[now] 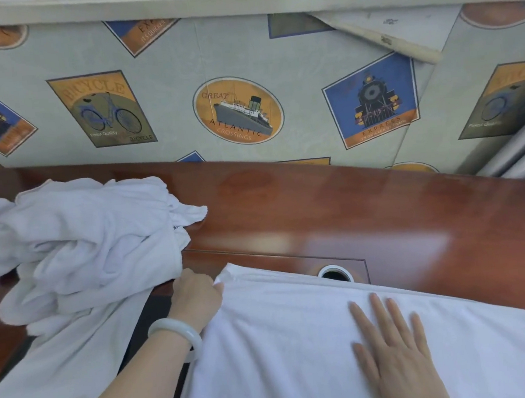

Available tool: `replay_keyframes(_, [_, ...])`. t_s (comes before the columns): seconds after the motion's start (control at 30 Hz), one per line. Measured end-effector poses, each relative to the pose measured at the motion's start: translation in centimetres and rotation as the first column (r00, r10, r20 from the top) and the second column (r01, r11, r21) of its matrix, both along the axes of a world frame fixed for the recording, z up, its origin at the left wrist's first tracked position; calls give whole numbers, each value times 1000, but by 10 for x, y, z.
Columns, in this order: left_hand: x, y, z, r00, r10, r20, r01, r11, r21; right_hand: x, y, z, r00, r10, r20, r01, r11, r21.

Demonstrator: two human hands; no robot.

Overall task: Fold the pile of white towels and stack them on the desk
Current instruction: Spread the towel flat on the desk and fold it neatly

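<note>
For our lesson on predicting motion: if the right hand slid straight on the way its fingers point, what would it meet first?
The right hand would leave the spread towel for bare desk, probably passing just right of the round cable hole, though it is close.

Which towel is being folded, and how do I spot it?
Start at the reddish-brown wooden desk. At its near edge lies the spread towel, the right hand flat on it and the left hand pinching its corner. Unlike the crumpled towel pile leftward, it lies smooth.
</note>
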State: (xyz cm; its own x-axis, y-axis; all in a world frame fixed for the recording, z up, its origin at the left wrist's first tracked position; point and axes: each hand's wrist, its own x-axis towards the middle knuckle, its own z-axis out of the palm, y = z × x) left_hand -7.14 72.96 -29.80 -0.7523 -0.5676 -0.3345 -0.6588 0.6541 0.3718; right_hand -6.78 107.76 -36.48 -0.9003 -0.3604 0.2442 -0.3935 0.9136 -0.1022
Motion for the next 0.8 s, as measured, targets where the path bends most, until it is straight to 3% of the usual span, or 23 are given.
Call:
replay_keyframes(0.1, [4, 3, 3, 998, -22, -57, 24, 999, 34, -4, -20, 20, 998, -19, -53, 14, 996, -88])
replay_keyframes(0.2, [21, 13, 5, 972, 27, -232, -12, 998, 65, -8, -72, 41, 969, 222, -112, -236, 964, -124])
replay_keyframes(0.27, [36, 21, 6, 957, 63, -285, -25, 990, 135, -10, -111, 40, 923, 380, -56, -384, 914, -131])
replay_keyframes(0.37, [58, 28, 6, 963, 110, -247, -55, 974, 220, -19, -148, 27, 865, 501, 20, -499, 864, -69])
replay_keyframes(0.5, [95, 31, 14, 992, 100, -72, -80, 967, 243, -31, -179, 37, 918, 398, -4, -398, 917, -16])
replay_keyframes(0.57, [119, 31, 16, 995, 95, -21, -87, 965, 246, -32, -197, 46, 928, 367, 59, -368, 930, 8])
replay_keyframes(0.7, [168, 31, 15, 996, 81, 41, -88, 977, 194, -34, -202, 37, 835, 482, 265, -475, 875, -94])
replay_keyframes(0.8, [195, 33, 15, 995, 68, 72, -79, 984, 159, -34, -197, 37, 790, 521, 323, -544, 839, -24])
